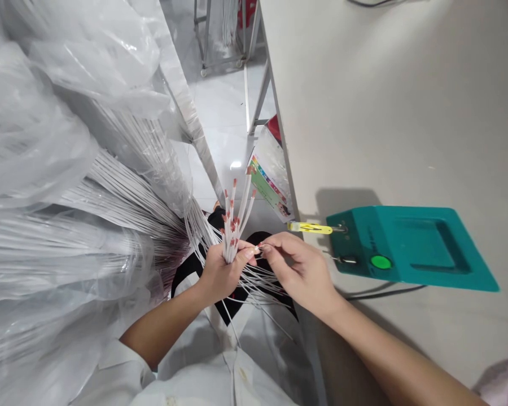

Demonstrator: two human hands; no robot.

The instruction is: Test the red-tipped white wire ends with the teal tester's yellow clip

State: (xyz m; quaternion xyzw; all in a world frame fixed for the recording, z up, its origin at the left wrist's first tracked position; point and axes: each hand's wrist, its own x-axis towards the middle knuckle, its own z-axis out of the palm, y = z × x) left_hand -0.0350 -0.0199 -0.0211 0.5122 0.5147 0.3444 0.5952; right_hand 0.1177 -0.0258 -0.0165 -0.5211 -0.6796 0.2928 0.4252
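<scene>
Filling the left of the view: clear plastic bags [46, 141] stuffed with long white wires. Spreading pale and bare across the right: surface [385, 101]. Resting near its front edge: teal box [410, 248] with a green button [381, 262] and a yellow-handled probe [311, 228] sticking out of its left side. Gripping a bundle of white wires [233, 225] with reddish tips, upright, above the lap and just left of the surface edge: left hand [222, 270], fingers wrapped tight. Pinching a single strand beside that bundle: right hand [298, 268], fingertips [266, 248] narrow.
</scene>
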